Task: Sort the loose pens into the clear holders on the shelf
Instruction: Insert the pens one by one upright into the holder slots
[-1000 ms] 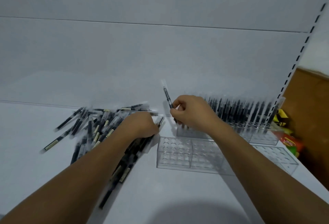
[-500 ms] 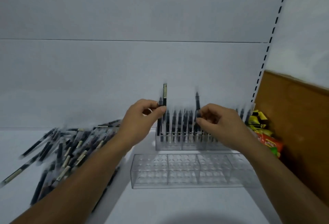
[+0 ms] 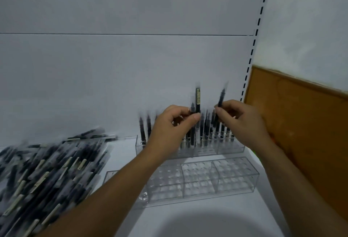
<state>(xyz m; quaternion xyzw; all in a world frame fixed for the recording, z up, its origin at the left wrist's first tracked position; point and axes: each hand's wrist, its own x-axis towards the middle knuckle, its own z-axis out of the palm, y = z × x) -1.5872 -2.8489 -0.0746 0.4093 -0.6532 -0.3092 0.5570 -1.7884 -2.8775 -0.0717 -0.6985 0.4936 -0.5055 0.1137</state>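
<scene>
Pen (image 3: 198, 101) upright in left hand (image 3: 170, 123)

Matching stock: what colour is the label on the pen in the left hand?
Cream label on a black pen, clearest in the head view.

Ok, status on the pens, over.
Left hand pinches labelled pen, right hand second pen, both at rear holder. Front holder empty. Nothing in the way.

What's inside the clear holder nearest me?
No pens show in the front holder; its visible slots look empty. The left forearm covers part of its left section.
</scene>
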